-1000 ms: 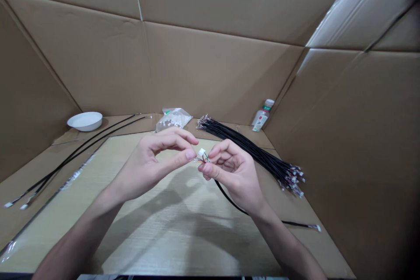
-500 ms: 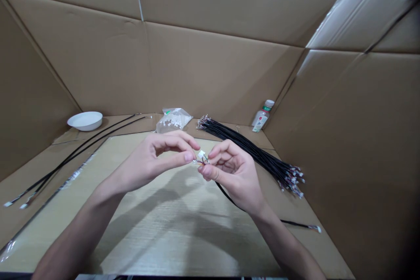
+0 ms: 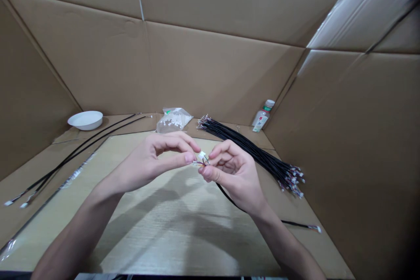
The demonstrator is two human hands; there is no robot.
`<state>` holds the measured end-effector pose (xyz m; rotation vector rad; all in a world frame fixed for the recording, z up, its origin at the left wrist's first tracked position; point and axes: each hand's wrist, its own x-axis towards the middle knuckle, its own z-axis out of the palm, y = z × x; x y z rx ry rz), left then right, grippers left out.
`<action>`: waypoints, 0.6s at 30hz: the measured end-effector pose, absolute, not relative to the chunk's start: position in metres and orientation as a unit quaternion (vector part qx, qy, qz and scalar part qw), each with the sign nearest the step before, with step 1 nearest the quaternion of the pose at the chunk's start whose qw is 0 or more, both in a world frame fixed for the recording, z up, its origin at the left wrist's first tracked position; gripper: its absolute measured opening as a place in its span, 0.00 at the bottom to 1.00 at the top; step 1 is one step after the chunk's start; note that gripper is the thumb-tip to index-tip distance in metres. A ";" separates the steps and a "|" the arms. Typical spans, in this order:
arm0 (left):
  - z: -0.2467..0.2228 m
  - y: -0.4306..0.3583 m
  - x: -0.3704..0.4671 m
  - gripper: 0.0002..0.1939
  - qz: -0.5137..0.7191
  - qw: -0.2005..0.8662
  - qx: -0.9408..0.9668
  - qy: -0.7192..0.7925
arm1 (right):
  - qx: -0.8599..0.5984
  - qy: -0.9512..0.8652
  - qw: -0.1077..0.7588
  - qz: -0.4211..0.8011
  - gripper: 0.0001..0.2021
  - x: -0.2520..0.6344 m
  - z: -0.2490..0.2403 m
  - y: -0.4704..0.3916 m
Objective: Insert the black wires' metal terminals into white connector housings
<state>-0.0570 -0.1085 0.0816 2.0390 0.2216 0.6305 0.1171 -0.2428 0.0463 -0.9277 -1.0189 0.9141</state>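
My right hand (image 3: pixel 235 176) is closed on the end of a black cable (image 3: pixel 229 196), thumb against fingers. Thin coloured wires (image 3: pixel 204 162) fan out from that end, and a small white connector (image 3: pixel 202 155) sits on some of them. My left hand (image 3: pixel 152 157) comes in from the left, its thumb and fingertips pinched at the loose wire ends beside the connector. Exactly which wire lies between them is too small to make out. The cable runs under my right wrist to another white connector (image 3: pixel 316 229) on the right.
Two black cables (image 3: pixel 70 156) lie on the left near a white bowl (image 3: pixel 85 120). At the back is a clear bag (image 3: pixel 173 120) of small white pieces. A thick bundle of black cables (image 3: pixel 249 148) and a bottle (image 3: pixel 262 116) lie right. Cardboard walls (image 3: pixel 223 70) surround the table.
Both hands stay almost in place. The white connector and the loose wires between my fingertips have shifted very slightly.
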 end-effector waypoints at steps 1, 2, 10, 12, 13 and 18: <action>0.081 -0.108 -0.057 0.08 0.258 0.481 0.833 0.088 | -0.415 -0.454 0.676 0.406 0.16 0.117 0.046 -0.243; 0.081 -0.108 -0.057 0.08 0.259 0.483 0.832 0.087 | -0.416 -0.454 0.676 0.406 0.16 0.117 0.046 -0.243; 0.083 -0.112 -0.056 0.06 0.260 0.507 0.818 0.078 | -0.396 -0.453 0.680 0.418 0.15 0.117 0.046 -0.242; 0.083 -0.113 -0.055 0.08 0.253 0.531 0.806 0.064 | -0.393 -0.451 0.682 0.421 0.15 0.116 0.047 -0.242; 0.082 -0.114 -0.054 0.09 0.247 0.543 0.801 0.058 | -0.392 -0.450 0.682 0.422 0.16 0.116 0.047 -0.242; 0.077 -0.112 -0.049 0.10 0.213 0.602 0.769 0.026 | -0.377 -0.450 0.686 0.429 0.16 0.116 0.047 -0.243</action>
